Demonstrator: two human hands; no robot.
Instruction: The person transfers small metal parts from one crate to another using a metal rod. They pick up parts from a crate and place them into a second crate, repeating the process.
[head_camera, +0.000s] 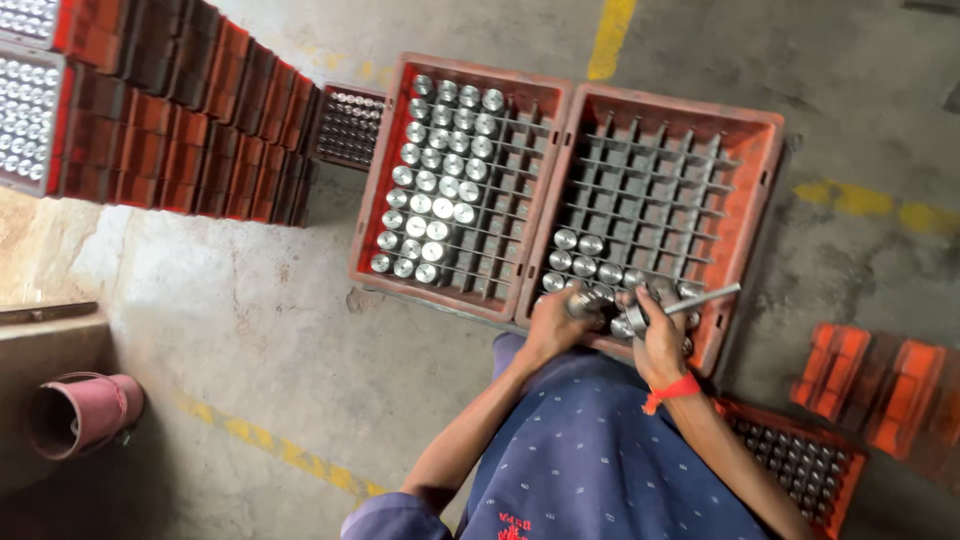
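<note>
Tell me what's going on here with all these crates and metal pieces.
A person stands over two red divided crates on a concrete floor. The left hand grips a shiny metal cylinder at the near edge of the right crate, which holds only a few rows of cylinders. The right hand holds a metal rod tool beside it. The left crate is roughly half filled. More crates are stacked at upper left.

No packages, labels, signs — (or screens) visible.
</note>
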